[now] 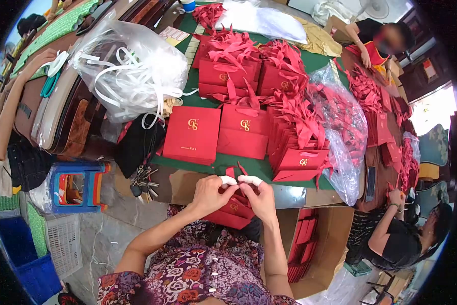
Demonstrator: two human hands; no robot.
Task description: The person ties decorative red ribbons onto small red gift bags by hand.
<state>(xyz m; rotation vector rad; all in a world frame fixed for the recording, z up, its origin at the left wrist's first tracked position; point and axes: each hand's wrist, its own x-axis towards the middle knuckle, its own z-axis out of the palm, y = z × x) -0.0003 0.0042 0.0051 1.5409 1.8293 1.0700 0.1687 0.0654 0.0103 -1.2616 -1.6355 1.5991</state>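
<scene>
At the table's front edge, my left hand (pixel 213 194) and my right hand (pixel 259 197) meet with their fingertips pinched together. Both index fingers wear white wraps. A red ribbon (pixel 230 172) runs between the fingertips, its loose end sticking up; the exact pinch point is partly hidden. Below my hands, over my lap, hangs a red paper gift bag (pixel 232 216) with a gold logo. Just beyond them lie a flat stack of red bags (pixel 192 134) without visible ribbons and a red bag with ribbon (pixel 243 133). To their right leans a row of ribboned bags (pixel 299 152).
A clear plastic bag of white ribbon (pixel 132 76) is at the left. Behind stand more bundled red bags (pixel 228 68). A plastic-wrapped heap (pixel 340 117) lies right. A cardboard box (pixel 322 254) holding red bags is below. Co-workers sit at right; another person's arm (pixel 17 91) reaches in left.
</scene>
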